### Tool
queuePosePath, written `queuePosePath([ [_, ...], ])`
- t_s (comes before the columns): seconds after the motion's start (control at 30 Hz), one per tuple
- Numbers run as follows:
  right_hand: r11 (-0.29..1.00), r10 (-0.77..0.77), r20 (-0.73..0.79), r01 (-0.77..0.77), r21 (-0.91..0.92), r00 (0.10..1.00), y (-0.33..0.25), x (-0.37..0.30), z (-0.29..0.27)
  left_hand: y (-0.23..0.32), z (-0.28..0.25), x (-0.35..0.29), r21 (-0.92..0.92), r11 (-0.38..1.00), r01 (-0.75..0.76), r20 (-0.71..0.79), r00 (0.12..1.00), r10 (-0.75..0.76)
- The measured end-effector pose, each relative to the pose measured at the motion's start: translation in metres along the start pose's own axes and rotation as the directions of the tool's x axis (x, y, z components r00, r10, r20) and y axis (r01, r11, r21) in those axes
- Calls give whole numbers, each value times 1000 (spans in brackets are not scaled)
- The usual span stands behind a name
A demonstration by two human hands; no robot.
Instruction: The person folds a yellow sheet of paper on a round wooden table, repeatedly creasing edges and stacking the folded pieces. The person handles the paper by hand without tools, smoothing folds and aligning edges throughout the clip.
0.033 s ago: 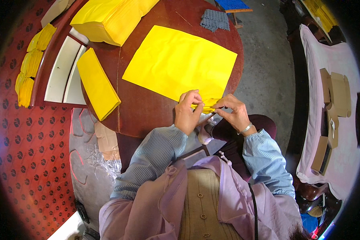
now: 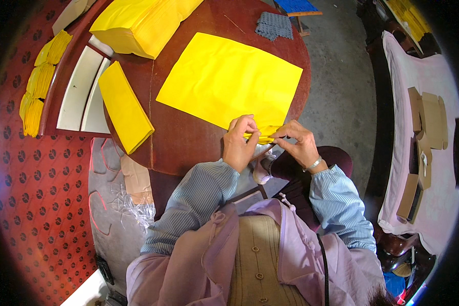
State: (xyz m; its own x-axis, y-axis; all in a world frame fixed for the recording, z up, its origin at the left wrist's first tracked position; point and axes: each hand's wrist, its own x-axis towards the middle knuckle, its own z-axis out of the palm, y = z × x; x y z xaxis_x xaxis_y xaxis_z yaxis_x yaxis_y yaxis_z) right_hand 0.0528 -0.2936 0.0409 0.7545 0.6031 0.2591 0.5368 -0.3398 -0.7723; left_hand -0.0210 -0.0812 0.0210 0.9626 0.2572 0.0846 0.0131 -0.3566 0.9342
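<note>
A large yellow sheet (image 2: 229, 81) lies flat over the round brown table (image 2: 183, 143). Its near end is gathered into small folds at the table's front edge. My left hand (image 2: 240, 142) pinches this bunched part from the left, thumb against fingers. From the right, my right hand (image 2: 300, 145) grips the same folds between thumb and forefinger, close to the left fingertips. Whether the sheet is paper or cloth, I cannot tell. To the left rests a folded yellow bundle (image 2: 125, 108), apart from both hands.
A thick yellow stack (image 2: 143, 28) occupies the table's far left. At the far right edge sits a grey textured pad (image 2: 274, 25). More yellow bundles (image 2: 41, 76) lie left of the table. Open cardboard boxes (image 2: 422, 153) rest on a pink-covered seat (image 2: 392, 153) at right.
</note>
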Motion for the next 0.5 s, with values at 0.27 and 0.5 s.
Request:
queuePosePath([
  [0.27, 988, 153, 14, -153, 30, 988, 3, 0, 0, -10, -7, 3, 70, 975, -210, 86, 975, 204],
  [0.5, 979, 198, 14, -199, 46, 980, 3, 2, 2, -6, -9, 3, 47, 969, -242, 88, 967, 237],
])
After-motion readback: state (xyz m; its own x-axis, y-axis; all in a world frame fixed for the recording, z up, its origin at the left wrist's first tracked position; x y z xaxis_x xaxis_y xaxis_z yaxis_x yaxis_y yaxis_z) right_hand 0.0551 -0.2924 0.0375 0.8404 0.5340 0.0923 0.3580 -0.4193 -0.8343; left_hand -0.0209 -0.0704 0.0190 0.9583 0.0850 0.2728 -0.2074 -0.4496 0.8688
